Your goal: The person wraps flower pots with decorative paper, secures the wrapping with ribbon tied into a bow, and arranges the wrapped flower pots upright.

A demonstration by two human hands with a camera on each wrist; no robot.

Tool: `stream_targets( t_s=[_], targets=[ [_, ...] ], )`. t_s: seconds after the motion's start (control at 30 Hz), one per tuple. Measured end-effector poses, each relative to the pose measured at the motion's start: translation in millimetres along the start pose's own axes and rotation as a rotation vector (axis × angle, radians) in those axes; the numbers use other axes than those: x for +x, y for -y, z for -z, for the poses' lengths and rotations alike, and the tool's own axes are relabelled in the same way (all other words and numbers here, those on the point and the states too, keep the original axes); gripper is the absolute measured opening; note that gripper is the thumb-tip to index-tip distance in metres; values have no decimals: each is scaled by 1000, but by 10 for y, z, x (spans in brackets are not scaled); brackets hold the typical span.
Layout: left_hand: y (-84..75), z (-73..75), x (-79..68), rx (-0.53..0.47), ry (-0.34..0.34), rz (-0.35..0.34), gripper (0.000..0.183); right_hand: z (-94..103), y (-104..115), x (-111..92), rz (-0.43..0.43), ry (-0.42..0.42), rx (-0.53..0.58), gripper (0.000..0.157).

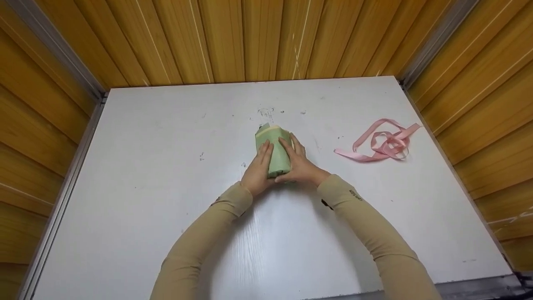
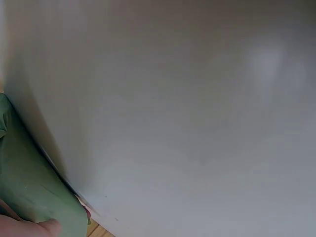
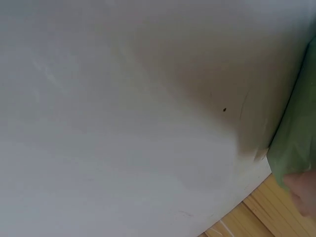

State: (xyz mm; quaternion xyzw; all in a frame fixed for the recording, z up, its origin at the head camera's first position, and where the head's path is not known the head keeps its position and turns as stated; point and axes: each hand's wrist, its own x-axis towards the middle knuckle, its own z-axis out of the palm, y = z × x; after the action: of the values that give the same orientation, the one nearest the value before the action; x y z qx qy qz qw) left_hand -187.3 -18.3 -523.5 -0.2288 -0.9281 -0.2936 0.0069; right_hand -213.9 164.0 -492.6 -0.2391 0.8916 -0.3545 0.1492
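Note:
A green paper-wrapped bundle [image 1: 278,155] lies near the middle of the white table [image 1: 158,166], with pale cream paper showing along its far edge. From its left side my left hand [image 1: 257,171] holds the wrapping, fingers over the top. My right hand [image 1: 303,167] grips the other side, its thumb at the near end. In the left wrist view, a small dark red bit with green [image 2: 88,214] peeks out past the paper's far end; what else is inside stays hidden. Only the fingertips [image 3: 301,187] on the green paper show in the right wrist view.
A loosely tangled pink ribbon [image 1: 389,143] lies on the table's right side. Yellow wood-patterned panels [image 1: 258,41] stand along the back and both sides, with grey metal posts [image 1: 62,46] at the corners.

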Motion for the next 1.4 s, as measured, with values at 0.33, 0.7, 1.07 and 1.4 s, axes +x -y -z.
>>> stream_targets(
  t_s=[0.33,0.7,1.07,1.4],
  targets=[
    [11,-20,-10,-49,-32,-15,105,95,46,30,-371,27,521,93],
    [76,40,-21,-116,41,-8,117,90,136,122,-608,62,737,98],
    [163,505,-48,-488,285,334,59,46,178,195,-660,40,624,100],
    [132,440,29,-790,210,466,49,48,180,184,-653,28,679,97]
  ],
)
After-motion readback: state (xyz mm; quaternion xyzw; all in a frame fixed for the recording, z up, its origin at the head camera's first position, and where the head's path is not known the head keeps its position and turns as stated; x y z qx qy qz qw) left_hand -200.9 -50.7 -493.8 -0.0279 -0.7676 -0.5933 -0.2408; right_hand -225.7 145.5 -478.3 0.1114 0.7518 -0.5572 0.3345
